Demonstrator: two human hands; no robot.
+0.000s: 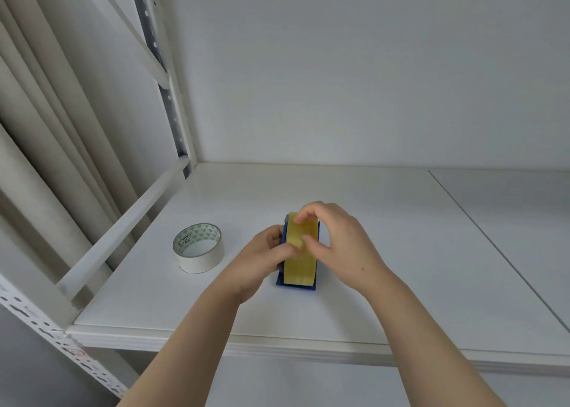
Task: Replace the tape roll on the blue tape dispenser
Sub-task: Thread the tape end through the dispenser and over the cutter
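The blue tape dispenser [296, 284] stands on the white shelf [370, 252] with a yellowish clear tape roll [300, 264] upright in it. My left hand [265, 258] grips the dispenser's left side, thumb against the roll's edge. My right hand [336, 240] comes from the right; its fingertips pinch the top and front face of the yellow roll. A second roll, white tape [198, 247] with a green triangle pattern inside its core, lies flat on the shelf to the left, apart from both hands.
The shelf's front edge [277, 342] runs across below my forearms. A white metal upright and diagonal brace [123, 230] border the shelf on the left. The back wall stands behind. A seam [493, 246] divides the shelf board at the right.
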